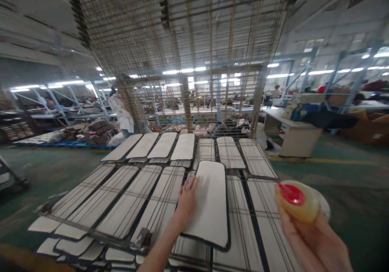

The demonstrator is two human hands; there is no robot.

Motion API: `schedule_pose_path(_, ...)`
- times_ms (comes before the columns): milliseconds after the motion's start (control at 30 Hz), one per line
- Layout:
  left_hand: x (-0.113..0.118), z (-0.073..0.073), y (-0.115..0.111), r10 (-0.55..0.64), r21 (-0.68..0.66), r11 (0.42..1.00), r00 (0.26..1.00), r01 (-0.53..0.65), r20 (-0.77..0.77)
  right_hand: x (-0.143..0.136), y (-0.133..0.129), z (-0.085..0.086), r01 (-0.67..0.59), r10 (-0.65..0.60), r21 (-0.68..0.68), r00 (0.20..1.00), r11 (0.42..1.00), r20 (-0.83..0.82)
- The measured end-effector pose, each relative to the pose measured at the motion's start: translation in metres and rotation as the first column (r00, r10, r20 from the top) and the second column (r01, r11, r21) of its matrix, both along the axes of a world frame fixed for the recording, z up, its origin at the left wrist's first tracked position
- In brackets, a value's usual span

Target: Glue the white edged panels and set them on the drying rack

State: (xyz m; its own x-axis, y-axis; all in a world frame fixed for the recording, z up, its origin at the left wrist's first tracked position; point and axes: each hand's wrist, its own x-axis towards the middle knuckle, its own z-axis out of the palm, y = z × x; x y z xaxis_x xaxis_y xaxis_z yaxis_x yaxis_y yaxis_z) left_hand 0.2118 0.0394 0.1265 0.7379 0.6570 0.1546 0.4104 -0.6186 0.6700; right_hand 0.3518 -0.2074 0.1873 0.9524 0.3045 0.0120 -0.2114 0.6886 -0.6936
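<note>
atop the rack [94, 233], five panels [212, 201] lie, the layer seemingly part-filled; left hand [187, 201] fingers apart, right hand [319, 241] clamped round a bottle [308, 205].

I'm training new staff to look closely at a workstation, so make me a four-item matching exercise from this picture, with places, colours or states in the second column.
Column one
1. Left hand
2. Right hand
3. Nozzle cap
4. Wire racks

Column two
A. Red
B. Raised and slanting overhead
C. At the left edge of a dark-edged white panel
D. Holding a squeeze bottle

Right pairs: 1-C, 2-D, 3-A, 4-B
</note>
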Motion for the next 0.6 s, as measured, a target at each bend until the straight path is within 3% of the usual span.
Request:
schedule_pose_path(100, -0.017, 0.003, -0.007, 0.021, 0.03, 0.999, 0.999, -0.022, 0.028, 0.004, -0.001, 0.002, -0.005, 0.002, -0.017, 0.981, 1.0, -0.194)
schedule_pose_path(267, -0.027, 0.009, -0.026, 0.193, -0.039, 0.981, 0.981, -0.191, 0.034, 0.016, -0.001, -0.016, -0.122, 0.111, -0.108, 0.988, 0.987, -0.108)
schedule_pose_path(367, -0.022, 0.021, -0.027, 0.177, -0.154, 0.974, 0.983, -0.169, 0.042, 0.022, -0.004, -0.022, -0.185, 0.161, -0.146, 0.974, 0.972, -0.161)
schedule_pose_path(467, -0.034, 0.032, -0.027, 0.17, -0.221, 0.965, 0.978, -0.141, 0.118, 0.025, -0.008, -0.013, -0.225, 0.19, -0.133, 0.954, 0.965, -0.233)
schedule_pose_path(533, -0.057, 0.028, -0.039, 0.291, -0.271, 0.937, 0.924, -0.223, 0.247, 0.025, -0.013, -0.004, -0.217, 0.178, -0.114, 0.943, 0.97, -0.281)
schedule_pose_path(600, -0.086, 0.01, -0.063, 0.53, -0.449, 0.824, 0.75, -0.345, 0.396, 0.025, -0.017, 0.002, -0.217, 0.178, -0.092, 0.932, 0.972, -0.315)
